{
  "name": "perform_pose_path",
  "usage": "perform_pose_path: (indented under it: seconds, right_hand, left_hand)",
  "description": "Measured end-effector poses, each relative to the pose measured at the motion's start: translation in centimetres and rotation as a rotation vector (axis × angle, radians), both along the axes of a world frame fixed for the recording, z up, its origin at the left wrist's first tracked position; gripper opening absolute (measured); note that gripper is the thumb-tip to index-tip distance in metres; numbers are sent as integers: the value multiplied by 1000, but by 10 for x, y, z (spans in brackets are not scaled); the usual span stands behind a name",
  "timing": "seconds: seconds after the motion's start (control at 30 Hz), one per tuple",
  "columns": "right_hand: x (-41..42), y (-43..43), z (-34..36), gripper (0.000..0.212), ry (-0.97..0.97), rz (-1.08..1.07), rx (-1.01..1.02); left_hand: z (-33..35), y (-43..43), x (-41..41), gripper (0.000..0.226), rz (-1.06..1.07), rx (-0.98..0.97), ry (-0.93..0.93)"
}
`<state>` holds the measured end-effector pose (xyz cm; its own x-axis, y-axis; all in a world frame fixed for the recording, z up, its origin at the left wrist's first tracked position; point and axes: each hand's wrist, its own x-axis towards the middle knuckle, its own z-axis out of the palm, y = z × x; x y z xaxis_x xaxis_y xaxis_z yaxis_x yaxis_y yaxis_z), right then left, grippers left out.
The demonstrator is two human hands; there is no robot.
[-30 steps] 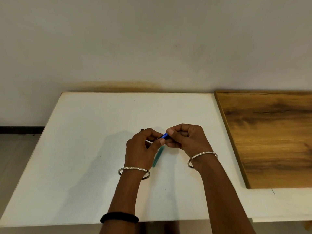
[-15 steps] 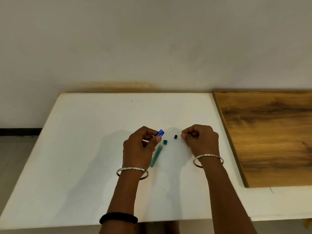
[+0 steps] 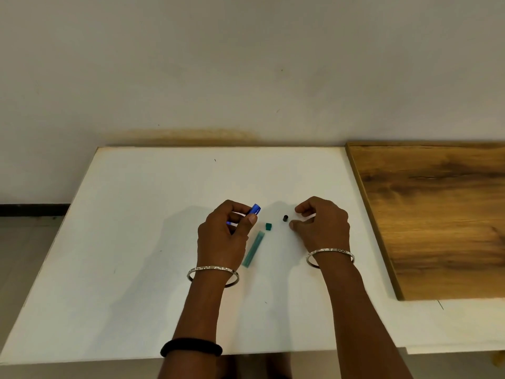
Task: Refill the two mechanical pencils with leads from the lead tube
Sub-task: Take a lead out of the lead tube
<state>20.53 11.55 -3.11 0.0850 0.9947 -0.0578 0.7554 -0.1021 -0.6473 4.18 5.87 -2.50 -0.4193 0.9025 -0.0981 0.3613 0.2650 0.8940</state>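
My left hand (image 3: 224,236) is closed around a blue mechanical pencil (image 3: 254,209); only its upper end sticks out past my thumb, tilted up and to the right. A green lead tube (image 3: 254,249) lies on the white table (image 3: 136,242) just right of that hand, with its small green cap (image 3: 269,226) off beside its open end. A tiny black pencil cap (image 3: 285,218) stands on the table next to my right hand (image 3: 322,225), whose curled fingertips hover just apart from it, holding nothing I can see. A second pencil is not visible.
A brown wooden board (image 3: 437,220) lies on the table's right side, close to my right wrist. A plain wall rises behind the table's far edge. The table's front edge runs near my forearms.
One second ago both hands met at the blue pencil's end. My right hand has since moved right and set the black cap down; the green cap now shows on the table.
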Motion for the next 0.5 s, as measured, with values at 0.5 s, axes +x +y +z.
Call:
perform_pose_path:
  seconds: [0.5]
  right_hand:
    - [-48,-17,-9,58,-34,62,-448]
  left_hand:
    - [0,0,-6,20,30,14,6]
